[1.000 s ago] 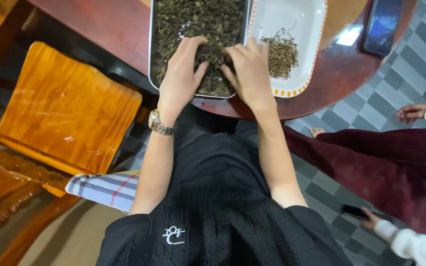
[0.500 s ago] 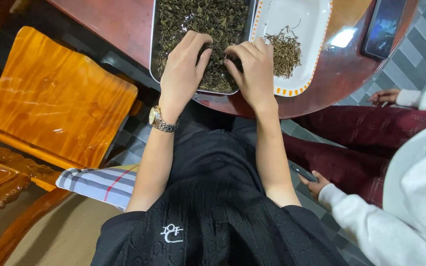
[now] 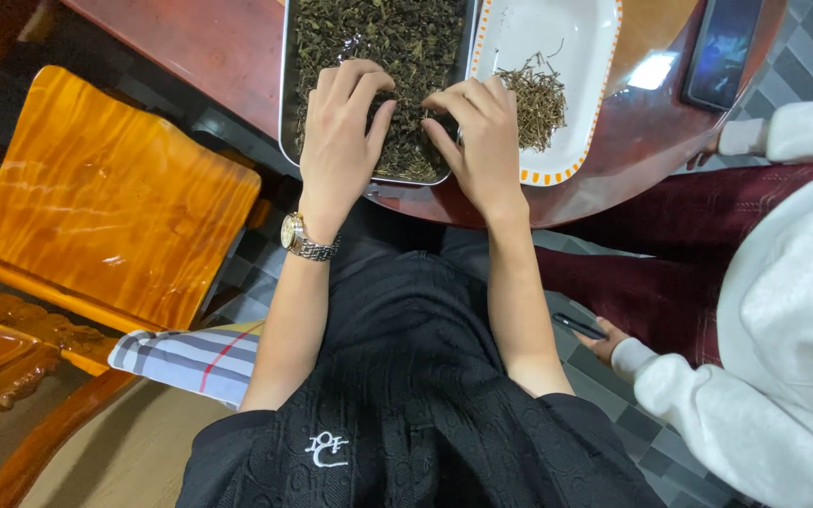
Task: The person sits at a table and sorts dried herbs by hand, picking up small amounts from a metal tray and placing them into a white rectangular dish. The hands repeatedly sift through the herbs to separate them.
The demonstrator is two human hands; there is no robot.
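Fingertips of the left hand (image 3: 341, 132) and right hand (image 3: 484, 136) lay loose, unclenched, on dark leaves (image 3: 378, 38); picking stems out cleanly wanted light, spread touches.

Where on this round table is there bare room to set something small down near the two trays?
The bare red-brown table left of the metal tray is widest. A smaller patch lies between the white plate and the phone. The metal tray is crowded: dried leaves fill it, with the left hand and right hand on them.
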